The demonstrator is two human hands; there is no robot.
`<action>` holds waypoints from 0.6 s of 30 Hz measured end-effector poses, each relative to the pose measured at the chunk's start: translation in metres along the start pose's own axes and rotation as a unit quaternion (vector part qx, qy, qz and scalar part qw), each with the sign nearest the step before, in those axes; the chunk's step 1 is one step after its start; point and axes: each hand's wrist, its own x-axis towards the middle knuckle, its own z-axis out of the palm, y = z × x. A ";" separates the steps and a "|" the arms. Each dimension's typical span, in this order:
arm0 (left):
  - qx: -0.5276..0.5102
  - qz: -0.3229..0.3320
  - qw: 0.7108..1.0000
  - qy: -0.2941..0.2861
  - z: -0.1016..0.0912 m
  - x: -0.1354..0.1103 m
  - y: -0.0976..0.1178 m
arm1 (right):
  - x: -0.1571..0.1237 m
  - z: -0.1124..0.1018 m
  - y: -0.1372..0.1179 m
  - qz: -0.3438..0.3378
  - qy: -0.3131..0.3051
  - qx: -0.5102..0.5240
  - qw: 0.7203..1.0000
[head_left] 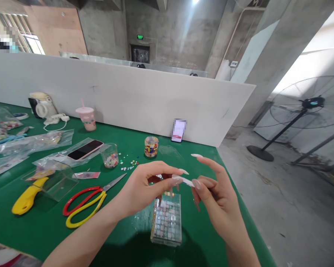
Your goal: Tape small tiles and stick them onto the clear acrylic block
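My left hand (pixel 146 189) and my right hand (pixel 214 196) meet above a clear box (pixel 167 220) lined with small pale mosaic tiles, which stands on the green table (pixel 44 230). The left fingers pinch one end of a thin white strip (pixel 183 180). The right hand's thumb and fingers close on its other end, with the forefinger raised. A small jar of coloured tiles (pixel 151 146) and a clear cup of tile pieces (pixel 110 155) stand behind, with loose tiles (pixel 129 164) scattered between them.
Red and yellow scissors (pixel 86 202), a yellow-handled tool (pixel 26 198), a phone on a plastic bag (pixel 85 149), a pink drink cup (pixel 86 118) and a second phone (pixel 178 130) against the white partition. The table's edge runs down the right; a floor fan (pixel 308 107) stands beyond.
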 end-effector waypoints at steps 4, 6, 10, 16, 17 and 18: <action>-0.006 0.005 1.000 -0.005 0.000 -0.001 0.000 | -0.001 -0.001 -0.001 0.003 -0.004 -0.003 1.000; -0.008 0.005 1.000 -0.009 -0.001 -0.002 0.000 | -0.002 -0.001 -0.001 0.011 -0.008 -0.002 1.000; -0.006 0.007 1.000 -0.018 -0.003 -0.003 0.001 | -0.003 -0.002 -0.001 0.025 -0.019 0.002 0.999; 0.000 0.013 1.000 -0.024 -0.003 -0.003 0.000 | -0.003 -0.003 -0.002 0.017 -0.020 -0.002 1.000; -0.001 0.015 1.000 -0.025 -0.003 -0.003 0.000 | -0.004 -0.003 -0.002 0.018 -0.018 -0.003 1.000; -0.001 0.017 1.000 -0.026 -0.003 -0.003 0.000 | -0.004 -0.002 -0.002 0.019 -0.016 -0.005 1.000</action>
